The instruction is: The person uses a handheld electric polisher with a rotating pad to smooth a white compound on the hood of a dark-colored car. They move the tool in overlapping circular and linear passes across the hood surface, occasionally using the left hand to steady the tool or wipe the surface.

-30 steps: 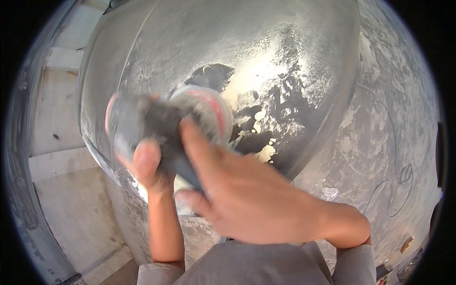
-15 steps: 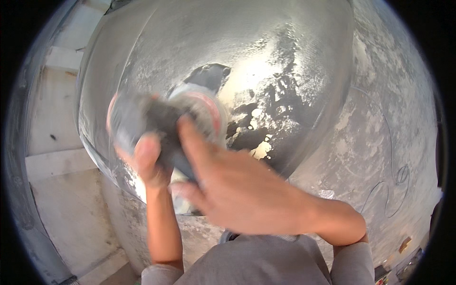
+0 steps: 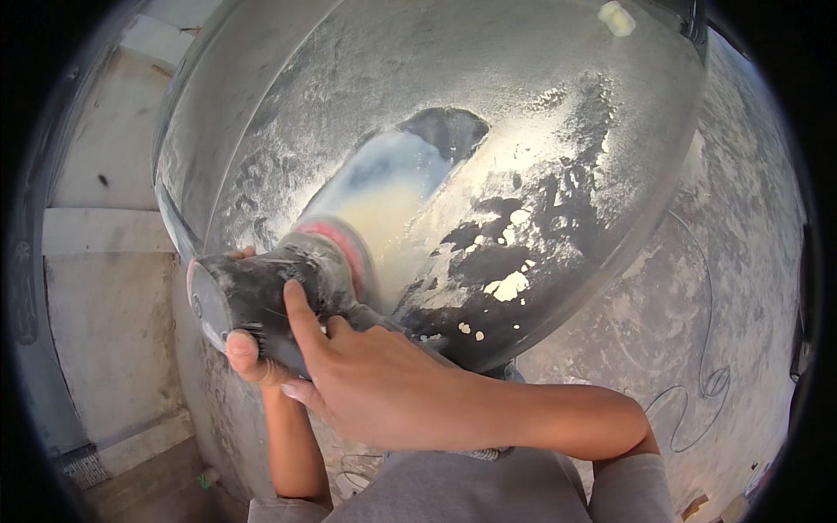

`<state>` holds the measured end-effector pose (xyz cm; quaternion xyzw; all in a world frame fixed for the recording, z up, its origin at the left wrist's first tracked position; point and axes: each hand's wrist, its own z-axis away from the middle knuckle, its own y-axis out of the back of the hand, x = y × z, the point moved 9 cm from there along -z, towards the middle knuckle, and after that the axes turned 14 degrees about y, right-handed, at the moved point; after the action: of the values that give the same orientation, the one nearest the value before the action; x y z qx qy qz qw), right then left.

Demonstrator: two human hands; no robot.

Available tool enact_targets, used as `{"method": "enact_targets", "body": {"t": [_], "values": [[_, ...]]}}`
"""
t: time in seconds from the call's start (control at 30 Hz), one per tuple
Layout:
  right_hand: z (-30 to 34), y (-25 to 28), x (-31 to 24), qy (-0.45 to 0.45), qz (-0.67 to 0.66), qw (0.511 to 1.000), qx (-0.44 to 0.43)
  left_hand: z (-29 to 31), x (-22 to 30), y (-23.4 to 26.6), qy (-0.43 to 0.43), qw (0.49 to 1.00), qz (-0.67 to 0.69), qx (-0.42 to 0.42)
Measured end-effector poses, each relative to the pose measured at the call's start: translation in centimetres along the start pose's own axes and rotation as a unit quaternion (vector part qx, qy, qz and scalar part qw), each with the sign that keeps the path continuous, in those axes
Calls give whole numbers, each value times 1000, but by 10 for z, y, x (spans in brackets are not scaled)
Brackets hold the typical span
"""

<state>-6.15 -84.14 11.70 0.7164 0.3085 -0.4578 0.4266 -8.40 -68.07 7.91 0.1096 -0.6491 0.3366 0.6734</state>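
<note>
A dusty black power sander [image 3: 275, 283] with a red-edged round pad rests against a large curved grey panel, which looks like a vehicle body part [image 3: 392, 70]. My left hand [image 3: 253, 359] is closed around the sander's rear end, thumb on the near side and fingertips showing at the far side. Over the near side of the tool lies my right hand [image 3: 392, 379], gripping it with the index finger stretched along the body. Beside the pad runs a smooth, bluish to cream sanded patch [image 3: 388, 179]. Dark blotches with pale spots [image 3: 506, 253] lie right of it.
A pale yellowish lump [image 3: 617, 17] sits on the panel's far end. On the dusty floor [image 3: 645, 314] at right, a thin cable [image 3: 717, 383] lies in loops. A pale panelled wall [image 3: 113, 322] stands close on the left.
Both hands and the sander have moved nearer to me and slightly left along the panel, uncovering the sanded patch. My view has shifted, so the panel's far end shows more.
</note>
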Motion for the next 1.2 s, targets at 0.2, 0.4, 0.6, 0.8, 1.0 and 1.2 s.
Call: {"method": "enact_targets", "body": {"t": [0.2,0.4,0.6,0.8,1.0,1.2], "values": [[20,64,10,-49,34,992,111,-38,16,-82,-108,985,-79,-111],[49,128,18,-110,20,966,231,-59,11,-177,-150,966,-124,-170],[10,53,11,-85,20,994,70,-36,26,-66,-127,987,-78,-53],[-23,-4,4,-58,-1,998,-38,-11,24,23,-125,991,-56,13],[28,68,9,-157,38,972,170,-48,17,-104,-159,972,-107,-134],[35,65,4,-226,19,935,273,-43,12,-124,-136,969,-58,-197]]}}
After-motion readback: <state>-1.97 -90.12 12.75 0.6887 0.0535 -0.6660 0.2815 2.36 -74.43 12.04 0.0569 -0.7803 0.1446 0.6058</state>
